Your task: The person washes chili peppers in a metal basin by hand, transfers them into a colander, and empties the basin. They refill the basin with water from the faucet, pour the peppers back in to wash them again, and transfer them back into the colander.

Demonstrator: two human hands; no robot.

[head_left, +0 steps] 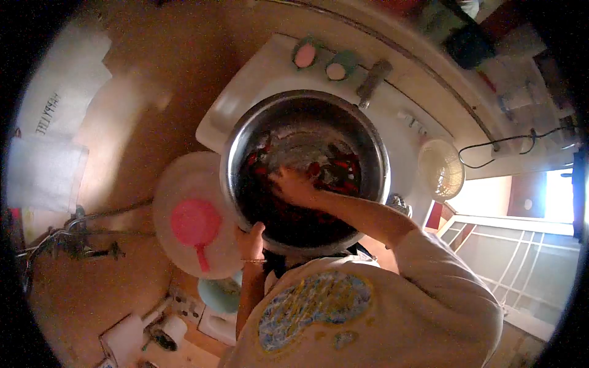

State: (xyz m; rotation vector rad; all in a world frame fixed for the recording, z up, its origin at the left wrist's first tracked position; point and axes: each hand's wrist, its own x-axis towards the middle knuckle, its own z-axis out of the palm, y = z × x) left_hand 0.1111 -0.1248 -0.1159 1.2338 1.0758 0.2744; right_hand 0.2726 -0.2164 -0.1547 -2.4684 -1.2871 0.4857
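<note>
A large metal basin [375,144] sits over the white sink, tilted slightly in this view. Dark red pieces [343,168], some long and thin, lie inside it; their kind is too dim to make out. My right hand [294,187] reaches down into the basin among these pieces, its fingertips blurred and partly hidden. At the basin's lower left, my left hand [250,242] grips the rim, with the thumb up over the edge.
Left of the basin, a pink dipper [195,222] rests on a pale round lid or tub [169,184]. Two soap holders [342,65] and a faucet [374,80] line the back of the sink [224,113]. A cream basket [440,168] stands right; a teal bowl [215,295] sits below.
</note>
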